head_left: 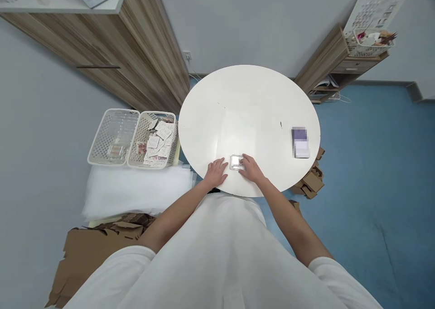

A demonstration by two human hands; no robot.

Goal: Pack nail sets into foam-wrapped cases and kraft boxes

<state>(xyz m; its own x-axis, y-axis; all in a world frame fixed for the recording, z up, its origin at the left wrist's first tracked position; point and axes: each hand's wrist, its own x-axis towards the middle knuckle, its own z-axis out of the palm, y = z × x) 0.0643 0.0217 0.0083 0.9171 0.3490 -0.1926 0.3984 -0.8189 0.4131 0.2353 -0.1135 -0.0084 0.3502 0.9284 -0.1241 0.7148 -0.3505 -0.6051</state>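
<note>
A small transparent plastic case (235,162) lies flat near the front edge of the round white table (251,96), with a pale insert and some dark print inside. My right hand (250,167) grips its right side, thumb at the lower corner and fingers over the upper one. To the left of the case, apart from it, my left hand (216,172) rests on the tabletop with its fingers spread and nothing in it. The fingers of my right hand cover part of the case.
A purple-and-white blurred item (301,142) lies at the table's right. On the left stand a basket of printed cards (158,141) and a basket with transparent cases (113,137), above white sheets (136,186). Cardboard (91,254) lies lower left; a wooden cabinet (136,41) stands behind.
</note>
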